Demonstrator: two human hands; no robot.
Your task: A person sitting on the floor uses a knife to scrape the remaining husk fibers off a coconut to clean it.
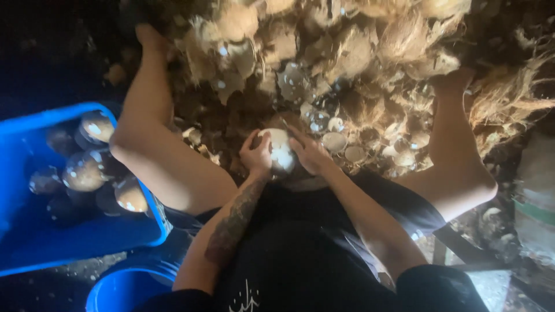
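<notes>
A pale, partly peeled coconut (280,151) sits between my knees, low in the middle of the head view. My left hand (256,156) grips its left side. My right hand (309,153) presses on its right side; a thin dark tool seems to stick up from that hand, but it is too blurred to be sure. I am seated, with my bare legs spread to either side and a black apron over my lap.
A big heap of brown coconut husks (347,52) and shell pieces lies ahead of me. A blue crate (34,242) on the left holds several peeled coconuts (84,171). A blue round bucket (124,289) stands below it. Clutter fills the right edge.
</notes>
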